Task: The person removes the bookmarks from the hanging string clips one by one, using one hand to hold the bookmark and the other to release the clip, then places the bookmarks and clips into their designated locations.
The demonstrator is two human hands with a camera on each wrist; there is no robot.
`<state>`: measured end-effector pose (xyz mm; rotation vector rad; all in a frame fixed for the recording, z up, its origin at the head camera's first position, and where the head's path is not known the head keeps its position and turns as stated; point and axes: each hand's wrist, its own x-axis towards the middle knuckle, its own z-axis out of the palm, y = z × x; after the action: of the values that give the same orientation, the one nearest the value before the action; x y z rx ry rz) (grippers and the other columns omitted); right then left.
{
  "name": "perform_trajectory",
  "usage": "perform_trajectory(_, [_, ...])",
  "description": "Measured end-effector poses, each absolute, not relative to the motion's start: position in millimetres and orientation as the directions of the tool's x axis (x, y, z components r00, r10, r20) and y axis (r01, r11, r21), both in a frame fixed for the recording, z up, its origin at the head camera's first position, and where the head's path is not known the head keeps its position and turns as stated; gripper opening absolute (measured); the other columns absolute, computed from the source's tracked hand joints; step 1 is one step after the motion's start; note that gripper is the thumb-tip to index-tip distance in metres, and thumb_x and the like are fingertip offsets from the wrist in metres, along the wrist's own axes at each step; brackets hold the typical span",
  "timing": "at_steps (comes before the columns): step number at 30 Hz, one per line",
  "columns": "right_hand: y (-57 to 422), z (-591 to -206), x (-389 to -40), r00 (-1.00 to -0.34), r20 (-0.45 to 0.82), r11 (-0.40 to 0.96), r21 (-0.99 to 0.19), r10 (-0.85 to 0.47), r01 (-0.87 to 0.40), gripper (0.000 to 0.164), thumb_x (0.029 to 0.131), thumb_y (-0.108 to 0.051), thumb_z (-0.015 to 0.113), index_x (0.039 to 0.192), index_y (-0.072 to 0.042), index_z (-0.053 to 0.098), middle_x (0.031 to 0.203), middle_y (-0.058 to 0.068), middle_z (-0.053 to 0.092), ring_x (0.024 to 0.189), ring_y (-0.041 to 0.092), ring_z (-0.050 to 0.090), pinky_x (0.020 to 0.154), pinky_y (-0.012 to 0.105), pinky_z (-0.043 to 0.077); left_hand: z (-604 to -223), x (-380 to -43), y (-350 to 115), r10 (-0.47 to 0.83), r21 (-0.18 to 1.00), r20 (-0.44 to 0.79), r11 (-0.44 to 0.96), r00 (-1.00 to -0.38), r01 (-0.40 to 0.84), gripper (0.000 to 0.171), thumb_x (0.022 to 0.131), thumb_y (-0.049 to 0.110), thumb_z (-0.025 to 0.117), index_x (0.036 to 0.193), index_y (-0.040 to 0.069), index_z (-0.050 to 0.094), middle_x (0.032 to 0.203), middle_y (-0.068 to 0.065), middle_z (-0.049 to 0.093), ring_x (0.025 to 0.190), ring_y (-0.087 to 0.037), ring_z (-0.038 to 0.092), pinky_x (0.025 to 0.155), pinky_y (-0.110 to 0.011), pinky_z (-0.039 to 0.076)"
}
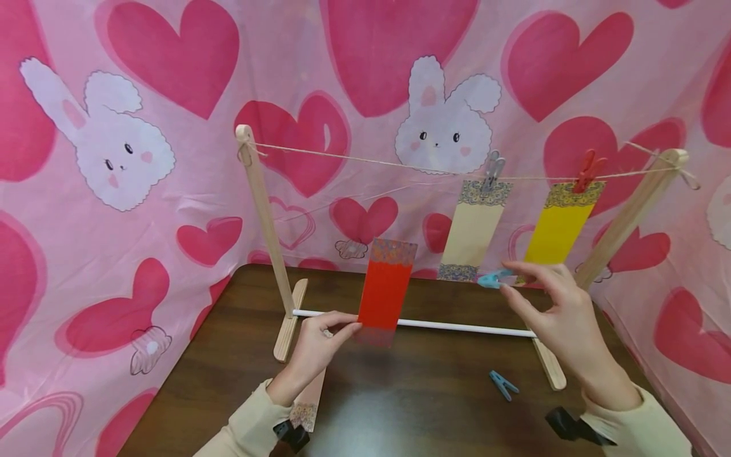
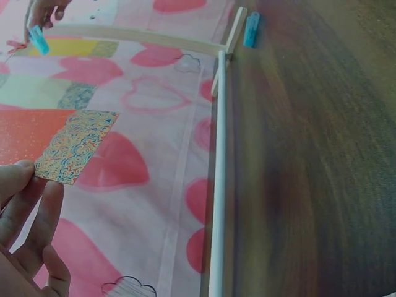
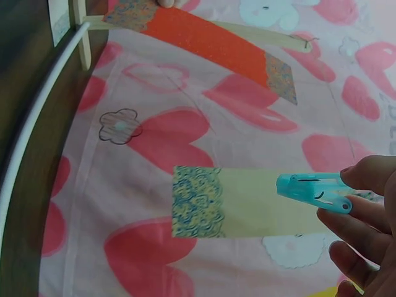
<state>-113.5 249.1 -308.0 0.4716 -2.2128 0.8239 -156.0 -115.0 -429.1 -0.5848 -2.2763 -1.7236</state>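
My left hand (image 1: 324,343) pinches a red paper strip (image 1: 386,292) by the left side of its lower end and holds it upright above the table. Patterned bands cross both ends of the strip. In my right hand (image 1: 562,311) a light-blue clothespin (image 3: 312,190) is pinched between thumb and fingers, its tips pointing left toward the red strip. Behind, a cream strip (image 1: 474,231) hangs from the string (image 1: 354,157) by a grey clothespin (image 1: 493,171). Beside it a yellow strip (image 1: 562,222) hangs by a red clothespin (image 1: 586,171).
The string spans two wooden posts (image 1: 265,222), joined low down by a white rod (image 1: 462,327). A second blue clothespin (image 1: 504,385) lies on the dark table (image 1: 434,406). A pale pink strip (image 1: 308,403) lies partly under my left forearm. Behind hangs a pink heart-print cloth (image 1: 308,38).
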Motion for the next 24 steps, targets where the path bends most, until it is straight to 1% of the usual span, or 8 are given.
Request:
perform_trajectory(2, [252, -311, -113, -0.685, 0.725, 0.739, -0.419, -0.078, -0.528, 0.052, 0.076, 0.007, 0.084, 0.124, -0.011, 0.076, 0.106, -0.017, 0.058, 0.097, -0.001, 0.05, 0.062, 0.011, 0.036, -430, -155, -115, 0.177, 0.873, 0.396, 0.233, -0.901, 0.429, 0.014, 0.09, 0.014, 0.083, 0.103, 0.014, 0.084, 0.097, 0.002, 0.08, 0.083, -0.011, 0.071, 0.071, -0.031, 0.059])
perform_trajectory(6, [257, -319, -111, -0.704, 0.708, 0.757, -0.428, -0.058, -0.493, 0.052, 0.077, 0.006, 0.085, 0.125, -0.011, 0.075, 0.104, -0.008, 0.061, 0.094, -0.003, 0.048, 0.057, 0.014, 0.035, -432, -153, -116, 0.177, 0.885, 0.366, 0.237, -0.914, 0.401, 0.015, 0.089, 0.014, 0.083, 0.103, 0.015, 0.084, 0.1, 0.003, 0.08, 0.087, -0.01, 0.071, 0.072, -0.029, 0.059])
perform_trajectory(9, [260, -325, -110, -0.717, 0.696, 0.765, -0.44, -0.039, -0.469, 0.051, 0.078, 0.005, 0.086, 0.125, -0.012, 0.075, 0.104, -0.004, 0.063, 0.094, -0.005, 0.048, 0.066, 0.011, 0.037, -433, -151, -116, 0.178, 0.89, 0.353, 0.24, -0.919, 0.388, 0.015, 0.089, 0.014, 0.083, 0.103, 0.016, 0.084, 0.1, 0.004, 0.08, 0.087, -0.01, 0.071, 0.071, -0.028, 0.058])
perform_trajectory(11, [262, -328, -109, -0.726, 0.687, 0.768, -0.451, -0.027, -0.455, 0.05, 0.079, 0.003, 0.086, 0.125, -0.013, 0.075, 0.105, -0.009, 0.063, 0.097, -0.006, 0.048, 0.073, 0.01, 0.036, -433, -151, -117, 0.177, 0.893, 0.343, 0.244, -0.923, 0.378, 0.014, 0.089, 0.014, 0.083, 0.103, 0.016, 0.084, 0.099, 0.004, 0.08, 0.084, -0.01, 0.071, 0.071, -0.027, 0.058])
perform_trajectory(13, [265, -331, -108, -0.739, 0.674, 0.767, -0.466, -0.015, -0.441, 0.047, 0.081, 0.001, 0.085, 0.125, -0.013, 0.075, 0.107, -0.012, 0.063, 0.099, -0.008, 0.048, 0.078, 0.012, 0.036, -434, -150, -117, 0.177, 0.892, 0.339, 0.253, -0.924, 0.376, 0.013, 0.089, 0.014, 0.083, 0.102, 0.016, 0.084, 0.098, 0.004, 0.08, 0.082, -0.01, 0.07, 0.069, -0.028, 0.057])
perform_trajectory(16, [268, -336, -106, -0.757, 0.654, 0.774, -0.479, 0.0, -0.414, 0.043, 0.084, -0.002, 0.084, 0.125, -0.013, 0.075, 0.108, -0.009, 0.063, 0.099, -0.01, 0.047, 0.079, 0.016, 0.037, -435, -150, -119, 0.176, 0.891, 0.332, 0.264, -0.927, 0.369, 0.011, 0.089, 0.015, 0.083, 0.1, 0.017, 0.084, 0.095, 0.005, 0.079, 0.079, -0.01, 0.068, 0.068, -0.027, 0.055])
perform_trajectory(19, [272, -341, -105, -0.767, 0.642, 0.785, -0.478, 0.006, -0.394, 0.041, 0.085, -0.005, 0.084, 0.124, -0.012, 0.075, 0.106, -0.001, 0.063, 0.094, -0.009, 0.045, 0.073, 0.018, 0.037, -436, -149, -120, 0.175, 0.884, 0.334, 0.284, -0.926, 0.372, 0.01, 0.089, 0.017, 0.084, 0.099, 0.019, 0.084, 0.093, 0.007, 0.079, 0.077, -0.009, 0.066, 0.068, -0.027, 0.053])
perform_trajectory(24, [280, -350, -105, -0.773, 0.635, 0.789, -0.478, 0.008, -0.385, 0.043, 0.082, -0.003, 0.086, 0.122, -0.012, 0.074, 0.098, -0.014, 0.057, 0.085, -0.004, 0.042, 0.06, 0.018, 0.035, -441, -147, -123, 0.178, 0.861, 0.36, 0.315, -0.916, 0.4, 0.01, 0.089, 0.017, 0.084, 0.098, 0.02, 0.084, 0.095, 0.009, 0.079, 0.079, -0.007, 0.066, 0.071, -0.027, 0.053])
